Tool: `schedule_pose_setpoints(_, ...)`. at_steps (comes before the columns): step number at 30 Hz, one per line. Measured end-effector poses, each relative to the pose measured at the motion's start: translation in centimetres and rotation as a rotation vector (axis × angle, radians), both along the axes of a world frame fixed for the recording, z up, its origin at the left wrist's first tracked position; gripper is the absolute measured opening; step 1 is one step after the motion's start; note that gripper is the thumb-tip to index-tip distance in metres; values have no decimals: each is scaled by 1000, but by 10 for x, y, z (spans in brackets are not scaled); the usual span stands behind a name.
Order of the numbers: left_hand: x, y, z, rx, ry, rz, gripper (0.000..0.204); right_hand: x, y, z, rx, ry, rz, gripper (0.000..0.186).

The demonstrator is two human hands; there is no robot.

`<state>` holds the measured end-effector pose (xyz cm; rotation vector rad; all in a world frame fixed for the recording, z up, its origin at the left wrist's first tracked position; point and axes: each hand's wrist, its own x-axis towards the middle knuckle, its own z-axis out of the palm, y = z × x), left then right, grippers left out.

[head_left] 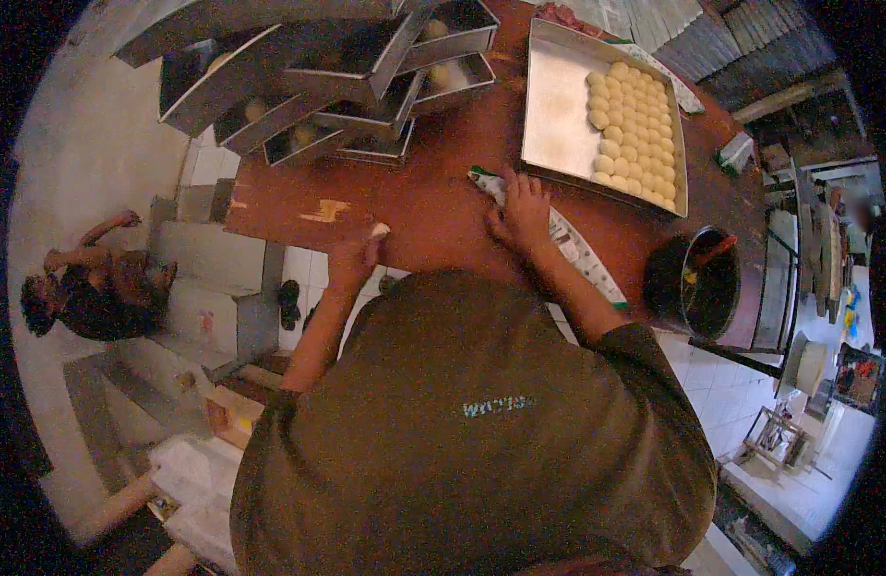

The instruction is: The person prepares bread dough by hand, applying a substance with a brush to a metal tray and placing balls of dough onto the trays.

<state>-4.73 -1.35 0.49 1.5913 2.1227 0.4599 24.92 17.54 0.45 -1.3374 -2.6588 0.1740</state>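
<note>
My left hand (pixel 359 252) is at the near edge of the brown table (pixel 414 202), closed around a small pale piece (pixel 380 230) too small to identify. My right hand (pixel 520 213) rests beside a long white strip of packaging with green ends (pixel 582 252), fingers apart and slightly bent, partly over it. Just beyond lies a large metal tray (pixel 558 96) with rows of round pale dough balls (pixel 635 134) on its right part.
Stacked metal pans (pixel 337 72), some holding dough, occupy the back left. A dark pot (pixel 673 283) with a red-handled tool stands right. Another person (pixel 97 288) is at far left near grey boxes (pixel 217 264). Racks (pixel 813 240) line the far right.
</note>
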Motion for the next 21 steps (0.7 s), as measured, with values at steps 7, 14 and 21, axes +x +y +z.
schedule_pose_setpoints(7, 42, 27, 104, 150, -1668, 375, 44, -6, 28, 3, -367, 80, -92, 64)
schedule_pose_setpoints(14, 27, 61, -49, 32, 211, -32, 32, -9, 58, 28, -515, -114, 10, 64)
schedule_pose_setpoints(21, 75, 56, 11, 71, -1255, 495, 44, -21, 27, 101, -308, 276, 235, 48)
